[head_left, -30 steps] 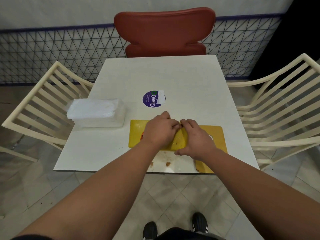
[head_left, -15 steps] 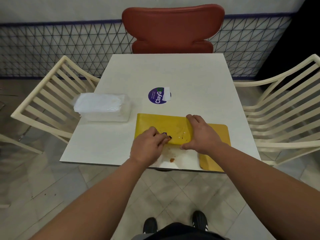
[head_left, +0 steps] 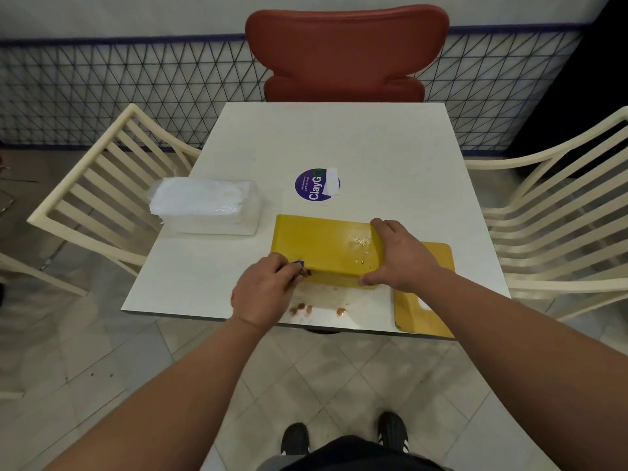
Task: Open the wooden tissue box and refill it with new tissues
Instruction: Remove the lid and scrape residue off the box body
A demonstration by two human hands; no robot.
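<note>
The yellow wooden tissue box (head_left: pixel 326 244) lies flat on the worktop near its front edge, long side across, its glossy top speckled with small stains. Its flat yellow lid (head_left: pixel 426 297) lies just beside it at the right front. The clear-wrapped pack of white tissues (head_left: pixel 207 207) sits apart to the left.

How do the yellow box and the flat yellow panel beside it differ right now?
The yellow box stands as a raised block; the flat panel lies thin on the table. The right hand grips the box's end and the left hand works at its near corner; the panel is ungripped and overhangs the table's near edge. Both share the same yellow finish.
</note>
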